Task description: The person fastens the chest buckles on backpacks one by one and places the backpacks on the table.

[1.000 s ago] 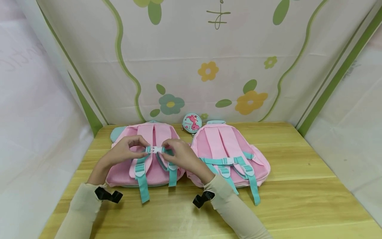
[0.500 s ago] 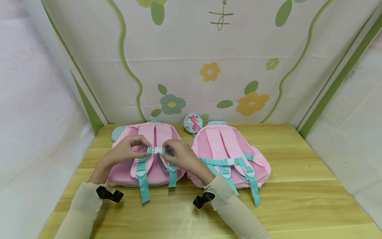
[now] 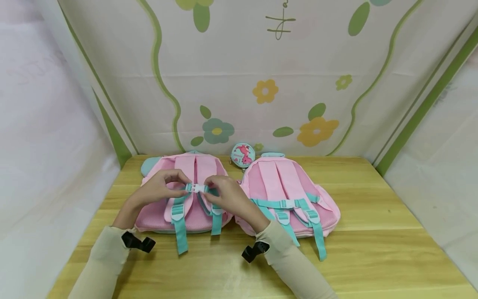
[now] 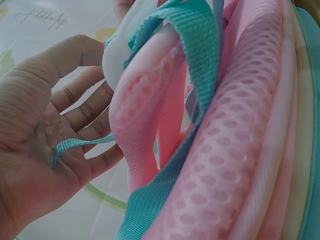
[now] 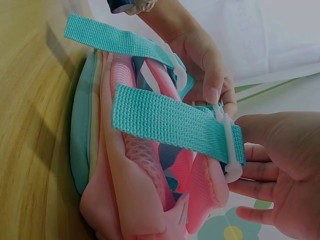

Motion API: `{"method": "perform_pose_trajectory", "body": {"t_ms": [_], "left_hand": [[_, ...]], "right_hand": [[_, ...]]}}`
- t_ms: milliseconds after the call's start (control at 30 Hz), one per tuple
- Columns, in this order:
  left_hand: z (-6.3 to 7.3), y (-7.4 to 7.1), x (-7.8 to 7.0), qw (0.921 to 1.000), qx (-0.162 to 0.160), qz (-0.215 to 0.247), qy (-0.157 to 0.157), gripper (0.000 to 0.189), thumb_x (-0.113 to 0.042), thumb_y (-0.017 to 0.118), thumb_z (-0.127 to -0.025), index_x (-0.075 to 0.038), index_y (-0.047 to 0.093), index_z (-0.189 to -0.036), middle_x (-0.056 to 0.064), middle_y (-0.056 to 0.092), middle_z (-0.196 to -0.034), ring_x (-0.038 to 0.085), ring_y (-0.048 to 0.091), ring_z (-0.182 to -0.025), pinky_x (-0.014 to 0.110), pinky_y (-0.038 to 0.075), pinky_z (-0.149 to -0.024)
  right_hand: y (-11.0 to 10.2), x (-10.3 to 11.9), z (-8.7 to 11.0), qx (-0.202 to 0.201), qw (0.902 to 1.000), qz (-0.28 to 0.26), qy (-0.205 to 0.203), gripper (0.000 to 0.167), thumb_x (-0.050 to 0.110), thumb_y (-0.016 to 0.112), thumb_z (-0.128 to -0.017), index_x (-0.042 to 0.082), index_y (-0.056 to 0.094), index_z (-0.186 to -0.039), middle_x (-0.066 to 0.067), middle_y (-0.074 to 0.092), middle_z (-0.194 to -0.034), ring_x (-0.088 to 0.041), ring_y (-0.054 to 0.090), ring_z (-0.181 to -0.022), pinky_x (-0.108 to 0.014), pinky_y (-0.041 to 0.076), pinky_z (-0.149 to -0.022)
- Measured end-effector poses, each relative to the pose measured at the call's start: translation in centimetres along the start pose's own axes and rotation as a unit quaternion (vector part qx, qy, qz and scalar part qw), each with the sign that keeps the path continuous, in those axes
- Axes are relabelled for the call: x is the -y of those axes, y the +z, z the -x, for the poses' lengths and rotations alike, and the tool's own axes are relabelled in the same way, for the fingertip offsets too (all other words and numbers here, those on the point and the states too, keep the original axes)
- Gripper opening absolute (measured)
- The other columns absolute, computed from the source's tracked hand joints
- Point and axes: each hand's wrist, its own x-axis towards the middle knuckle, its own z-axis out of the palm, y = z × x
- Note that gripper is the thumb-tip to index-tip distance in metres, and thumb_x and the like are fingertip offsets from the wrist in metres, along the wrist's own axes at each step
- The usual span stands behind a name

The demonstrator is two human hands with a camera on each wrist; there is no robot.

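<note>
Two pink backpacks with teal straps lie side by side, backs up. Over the left backpack, my left hand and right hand pinch opposite ends of a white chest-strap buckle. Its two halves meet end to end, and prongs show at the left half. In the left wrist view, a pink shoulder strap and teal webbing hide my left fingertips. The right wrist view has a white strap adjuster in front of my right fingertips, with the teal strap tail hanging from it.
Close by on the right is the second backpack, its white chest buckle fastened across the straps. A round dragon-print pouch stands between the bags at the back. The wooden table meets a flowered cloth wall.
The head view has shifted slightly, so the scene sits a little further right and lower. Both hands keep the same pinch on the buckle.
</note>
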Motion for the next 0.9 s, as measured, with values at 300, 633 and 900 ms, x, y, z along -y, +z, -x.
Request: {"method": "perform_pose_trajectory", "body": {"t_ms": [300, 633, 900], "left_hand": [[-0.09, 0.08, 0.12, 0.9999, -0.007, -0.009, 0.0, 0.016, -0.009, 0.08, -0.088, -0.012, 0.073, -0.101, 0.004, 0.073, -0.101, 0.013, 0.067, -0.099, 0.018, 0.045, -0.103], [-0.1, 0.18, -0.1, 0.9998, -0.013, -0.013, 0.003, 0.014, -0.008, 0.08, -0.087, -0.012, 0.073, -0.099, 0.005, 0.074, -0.1, 0.013, 0.067, -0.1, 0.019, 0.044, -0.104], [-0.13, 0.15, -0.08, 0.9996, -0.021, -0.013, 0.016, 0.015, -0.005, 0.08, -0.087, -0.011, 0.073, -0.099, 0.006, 0.074, -0.099, 0.011, 0.067, -0.099, 0.018, 0.046, -0.102]], "right_hand": [[0.0, 0.16, -0.01, 0.003, 1.0, 0.005, -0.002, 0.018, 0.021, 0.073, -0.096, 0.01, 0.069, -0.11, -0.004, 0.073, -0.109, -0.015, 0.069, -0.103, -0.029, 0.057, -0.09], [0.04, 0.21, 0.01, -0.001, 1.0, -0.002, -0.008, 0.016, 0.021, 0.073, -0.096, 0.01, 0.07, -0.107, -0.004, 0.073, -0.108, -0.017, 0.07, -0.103, -0.028, 0.057, -0.089], [0.01, 0.32, -0.03, -0.016, 0.9996, 0.004, -0.024, 0.015, 0.021, 0.072, -0.096, 0.009, 0.07, -0.107, -0.003, 0.074, -0.107, -0.017, 0.071, -0.102, -0.027, 0.058, -0.087]]}}
